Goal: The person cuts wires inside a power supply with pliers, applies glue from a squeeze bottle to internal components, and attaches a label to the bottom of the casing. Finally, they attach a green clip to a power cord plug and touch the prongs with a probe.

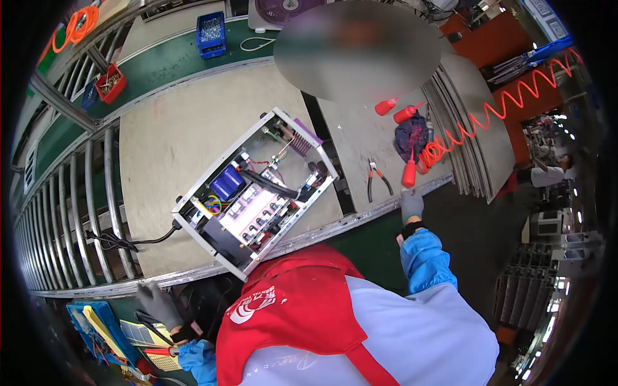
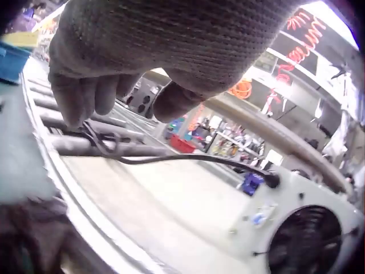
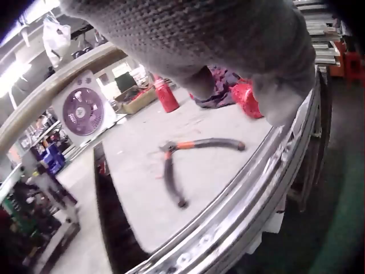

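Observation:
My gloved right hand (image 1: 412, 207) is at the front edge of the table, fingertips right at the base of a red squeeze bottle (image 1: 409, 174). In the right wrist view the fingers partly cover that bottle (image 3: 246, 100), with the thumb spread apart from them. Pliers with black and orange handles (image 3: 188, 149) lie spread on the table nearby. My gloved left hand (image 1: 159, 305) hangs by the rail at the left, its fingers loosely bent. Behind it runs a black power cord (image 2: 188, 157) to an open-topped electrical unit (image 1: 257, 193) with exposed wiring.
A dark cloth (image 1: 411, 136), two more red bottles (image 1: 405, 114) and an orange coiled air hose (image 1: 476, 125) lie at the right, beside stacked boards (image 1: 463, 128). Metal rollers (image 1: 71, 219) stand at the left. A blue bin of screws (image 1: 211, 35) sits at the back.

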{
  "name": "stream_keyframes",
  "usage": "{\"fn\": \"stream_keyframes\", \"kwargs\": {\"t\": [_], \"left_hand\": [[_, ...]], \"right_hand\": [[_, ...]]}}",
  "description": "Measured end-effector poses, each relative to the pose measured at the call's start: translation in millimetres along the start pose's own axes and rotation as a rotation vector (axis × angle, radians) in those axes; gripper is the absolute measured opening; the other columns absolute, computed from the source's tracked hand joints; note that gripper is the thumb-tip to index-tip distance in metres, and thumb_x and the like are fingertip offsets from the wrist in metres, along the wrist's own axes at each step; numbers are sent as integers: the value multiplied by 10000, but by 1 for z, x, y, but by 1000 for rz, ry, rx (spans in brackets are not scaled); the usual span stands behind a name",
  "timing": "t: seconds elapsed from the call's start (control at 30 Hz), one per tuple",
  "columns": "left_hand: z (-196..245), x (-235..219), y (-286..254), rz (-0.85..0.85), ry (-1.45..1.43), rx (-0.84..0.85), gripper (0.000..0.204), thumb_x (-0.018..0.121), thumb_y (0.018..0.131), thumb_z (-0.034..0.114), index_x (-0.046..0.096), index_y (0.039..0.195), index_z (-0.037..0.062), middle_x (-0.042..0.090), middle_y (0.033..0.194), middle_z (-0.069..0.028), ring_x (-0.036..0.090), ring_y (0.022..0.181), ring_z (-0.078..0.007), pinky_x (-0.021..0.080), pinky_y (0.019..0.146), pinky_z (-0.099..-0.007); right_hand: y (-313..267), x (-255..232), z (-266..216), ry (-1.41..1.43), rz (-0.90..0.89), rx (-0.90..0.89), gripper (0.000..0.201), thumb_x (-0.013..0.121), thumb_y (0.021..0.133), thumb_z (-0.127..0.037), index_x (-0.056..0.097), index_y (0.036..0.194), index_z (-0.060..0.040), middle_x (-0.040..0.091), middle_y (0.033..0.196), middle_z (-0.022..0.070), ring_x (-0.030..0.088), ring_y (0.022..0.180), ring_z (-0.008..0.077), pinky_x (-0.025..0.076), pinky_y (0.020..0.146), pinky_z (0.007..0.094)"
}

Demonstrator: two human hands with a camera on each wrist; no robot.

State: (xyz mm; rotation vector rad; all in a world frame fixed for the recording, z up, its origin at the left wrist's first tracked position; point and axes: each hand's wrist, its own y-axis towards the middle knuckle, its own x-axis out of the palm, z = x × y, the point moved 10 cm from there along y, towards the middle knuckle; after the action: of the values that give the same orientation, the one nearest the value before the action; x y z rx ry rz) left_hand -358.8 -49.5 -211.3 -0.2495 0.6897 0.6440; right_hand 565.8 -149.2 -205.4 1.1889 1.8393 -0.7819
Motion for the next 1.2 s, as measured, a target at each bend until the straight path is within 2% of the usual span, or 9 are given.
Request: {"fn": "stream_keyframes", "kwargs": {"t": [0.13, 0.33, 0.47, 0.53, 0.63, 0.77, 0.8, 1.0, 1.2], "left_hand": [[128, 82, -69, -177, -173, -9, 553, 569, 1022, 262, 425, 1477, -17, 537, 1412, -249, 525, 1311, -316, 382, 1110, -385], [204, 153, -110, -165, 5, 121, 613, 580, 991, 280, 381, 1490, -15, 550, 1378, -260, 570, 1253, -344, 427, 1059, -407], [187, 155, -102, -142, -24, 102, 538, 554, 1004, 310, 439, 1451, 35, 620, 1277, -234, 629, 1136, -352, 479, 971, -427], [192, 156, -104, -162, -8, 84, 507, 560, 1004, 310, 469, 1413, 25, 638, 1232, -230, 638, 1093, -345, 484, 943, -429], [182, 156, -101, -110, -76, 62, 472, 579, 998, 319, 526, 1333, -9, 673, 1127, -238, 660, 1002, -347, 500, 881, -442], [197, 145, -106, -40, 157, 125, 485, 575, 986, 374, 541, 1267, -19, 653, 1115, -295, 643, 1034, -453, 493, 878, -487], [203, 145, -109, -45, 125, 122, 468, 567, 988, 368, 529, 1283, 6, 656, 1107, -281, 639, 1034, -462, 494, 877, -492], [198, 146, -110, -84, 88, 63, 455, 535, 995, 393, 529, 1303, 57, 668, 1129, -244, 648, 1044, -442, 504, 879, -492], [190, 148, -110, -79, 66, 53, 444, 535, 996, 390, 538, 1298, 64, 675, 1103, -230, 659, 1022, -426, 510, 863, -487]], "right_hand": [[77, 12, 16, -166, 85, 34, 696, 700, 828, -443, 547, 1343, 1, 638, 1226, 289, 601, 1163, 457, 482, 970, 501], [114, 47, 25, -284, -80, 20, 680, 708, 839, -448, 534, 1364, -53, 664, 1177, 198, 647, 1080, 396, 527, 883, 500], [70, 17, 10, 839, -262, 313, 385, 684, 881, -388, 611, 1158, -130, 589, 876, 14, 591, 784, 120, 485, 559, 265], [60, -14, 2, 1000, -266, 284, 331, 663, 911, -364, 609, 1121, -114, 582, 903, 2, 592, 809, 121, 474, 557, 269], [39, -83, -49, 1017, -130, 14, 372, 648, 923, -338, 591, 1192, -87, 597, 1028, -2, 557, 854, 112, 443, 691, 301], [-7, -86, -192, 832, -461, -367, 563, 637, 866, -285, 524, 1349, -18, 572, 1163, 68, 545, 963, 128, 460, 767, 289], [-18, -79, -214, 742, -525, -425, 638, 672, 840, -254, 494, 1399, -2, 567, 1258, 116, 565, 1122, 201, 479, 941, 341], [-114, -35, -335, 596, -650, -1025, 530, 773, 766, -132, 572, 1233, 18, 620, 1165, 153, 627, 1050, 228, 522, 874, 362], [-175, -1, -386, 498, -607, -1295, 502, 813, 731, -139, 600, 1164, -1, 640, 1075, 183, 671, 959, 360, 545, 831, 419]]}}
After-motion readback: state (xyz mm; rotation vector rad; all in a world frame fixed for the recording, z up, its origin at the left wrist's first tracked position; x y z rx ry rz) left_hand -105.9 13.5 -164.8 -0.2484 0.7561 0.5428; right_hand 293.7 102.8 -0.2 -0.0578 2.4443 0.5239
